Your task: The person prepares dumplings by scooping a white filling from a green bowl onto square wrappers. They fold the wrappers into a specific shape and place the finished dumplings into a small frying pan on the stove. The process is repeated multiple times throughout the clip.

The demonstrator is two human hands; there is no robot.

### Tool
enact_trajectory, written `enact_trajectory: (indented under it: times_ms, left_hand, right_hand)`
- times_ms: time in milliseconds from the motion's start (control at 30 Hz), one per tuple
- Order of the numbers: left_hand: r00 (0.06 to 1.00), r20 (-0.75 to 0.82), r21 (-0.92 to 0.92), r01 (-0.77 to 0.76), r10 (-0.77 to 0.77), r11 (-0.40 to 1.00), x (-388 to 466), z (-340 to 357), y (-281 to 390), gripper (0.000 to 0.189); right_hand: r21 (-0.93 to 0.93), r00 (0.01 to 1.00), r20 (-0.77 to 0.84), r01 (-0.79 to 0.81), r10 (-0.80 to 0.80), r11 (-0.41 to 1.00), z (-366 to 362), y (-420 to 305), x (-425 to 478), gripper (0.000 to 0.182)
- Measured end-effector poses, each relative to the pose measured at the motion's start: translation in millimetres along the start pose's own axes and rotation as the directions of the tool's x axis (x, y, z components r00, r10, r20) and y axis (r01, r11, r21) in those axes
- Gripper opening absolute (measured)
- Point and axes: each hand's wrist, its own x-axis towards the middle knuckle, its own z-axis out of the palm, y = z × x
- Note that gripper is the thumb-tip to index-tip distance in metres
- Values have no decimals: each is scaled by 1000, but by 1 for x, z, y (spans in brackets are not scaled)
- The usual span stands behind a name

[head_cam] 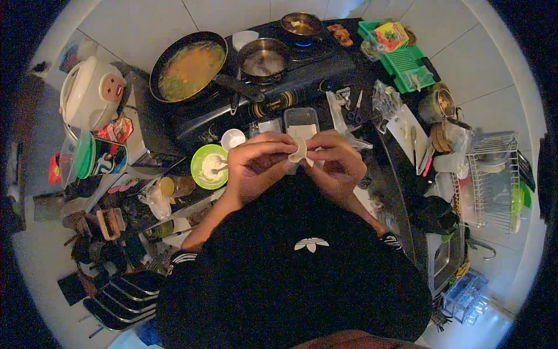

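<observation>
Between both hands, in front of my chest, is a small pale dough wrapper [299, 149] with a wavy, folded edge. My left hand [263, 155] pinches its left side. The fingertips of my right hand [335, 157] press its right side. Whether anything lies inside the fold cannot be seen. Just beyond the fingers sits a clear plastic container [301, 116] with flat pale wrappers [302, 130] in it. To the left of my left hand are a lime-green bowl [197, 168] of white paste with a spoon in it and a small white cup [233, 139].
A black gas stove [301, 89] spans the back, with a frying pan of orange-green food [189, 72], a saucepan [263, 61] and a small pot [301, 25] above a blue flame. Scissors [356, 109] and a white cutting board [407, 133] lie right; a rice cooker [89, 96] stands left.
</observation>
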Motion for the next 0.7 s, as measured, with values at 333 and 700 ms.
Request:
enact_trajectory:
  times_ms: [333,700]
  left_hand:
    - [993,-70,74,-86,91,994,1,0,-3,27]
    - [990,-88,181,-96,113,979,6,-1,-4,27]
  right_hand:
    - [-44,976,216,3,7,999,-10,-10,15,29]
    - [-16,995,94,18,-17,1000,-5,2,16,18]
